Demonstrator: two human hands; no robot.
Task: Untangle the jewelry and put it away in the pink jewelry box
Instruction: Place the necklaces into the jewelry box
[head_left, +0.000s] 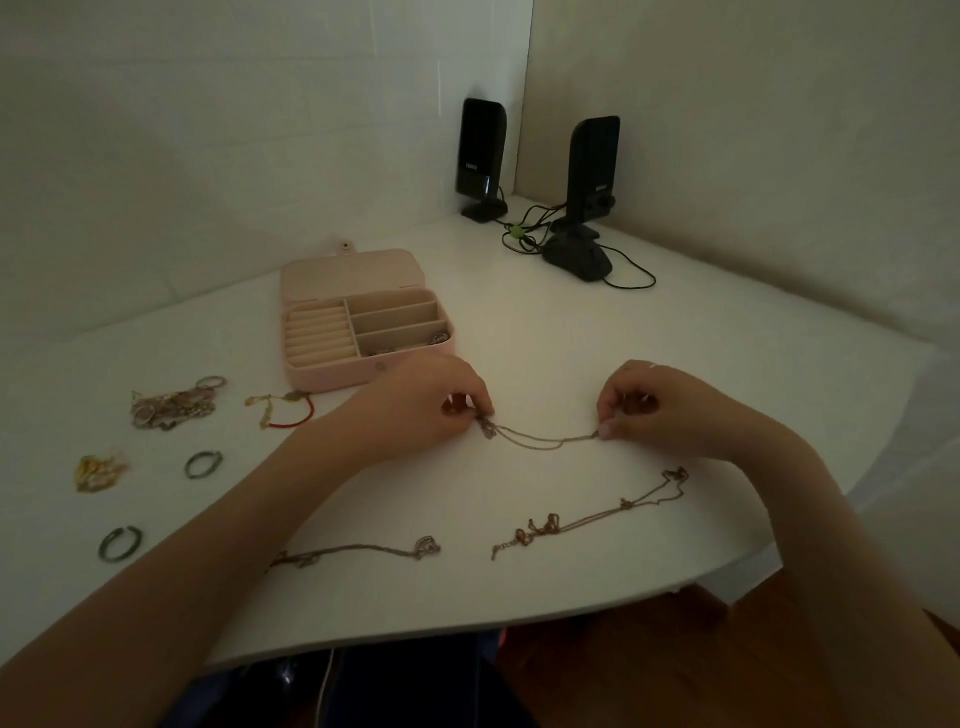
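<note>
Head view: my left hand and right hand each pinch 1 end of a chain, sagging onto the table. Box open, just behind my left hand. 2 more chains nearer me.

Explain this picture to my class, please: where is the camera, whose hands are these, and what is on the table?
There is no machine here. The single picture comes from a camera worn on a person's head, looking down at their own bare hands. The left hand and right hand each pinch one end of a thin chain, stretched between them just above the white table. Behind the hands stands an open pink jewelry box, with some jewelry in its nearest compartment. Two more chains lie nearer the person. On the left lie a tangled pile, a red bracelet and loose rings. In the far corner stand two black speakers.
</note>
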